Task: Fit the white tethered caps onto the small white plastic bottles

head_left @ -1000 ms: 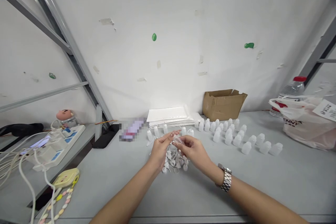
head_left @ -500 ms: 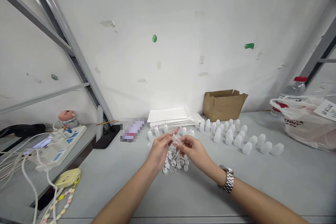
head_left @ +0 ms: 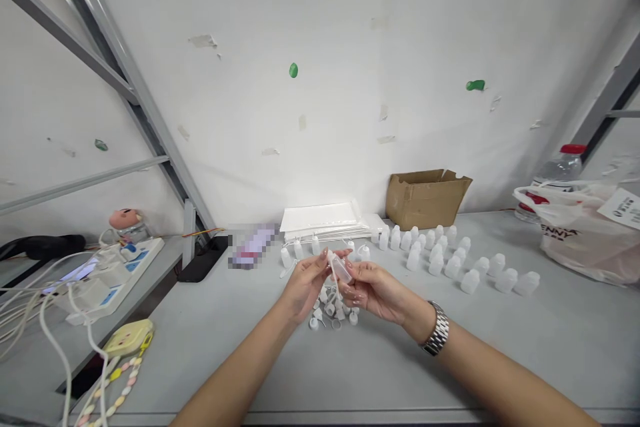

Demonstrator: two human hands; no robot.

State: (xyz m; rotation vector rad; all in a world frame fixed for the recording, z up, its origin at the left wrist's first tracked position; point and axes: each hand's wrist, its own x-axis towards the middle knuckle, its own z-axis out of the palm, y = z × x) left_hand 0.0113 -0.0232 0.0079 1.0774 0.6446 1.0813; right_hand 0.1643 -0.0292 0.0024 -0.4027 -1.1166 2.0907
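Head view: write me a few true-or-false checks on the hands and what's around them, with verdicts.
1. The right hand holds a small bottle, the left hand at its tip. True.
2. The watch is on the left wrist. False: right wrist.
3. The box stands behind the other bottles. True.
4. The white parts lie behind the box. False: they lie near the hands.
5. The bag is at the far left. False: far right.

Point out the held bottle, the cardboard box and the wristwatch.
Held bottle [head_left: 341, 271]: head view, on its translucent body.
Cardboard box [head_left: 421, 205]: head view, on its front face.
Wristwatch [head_left: 441, 329]: head view, on its metal band.
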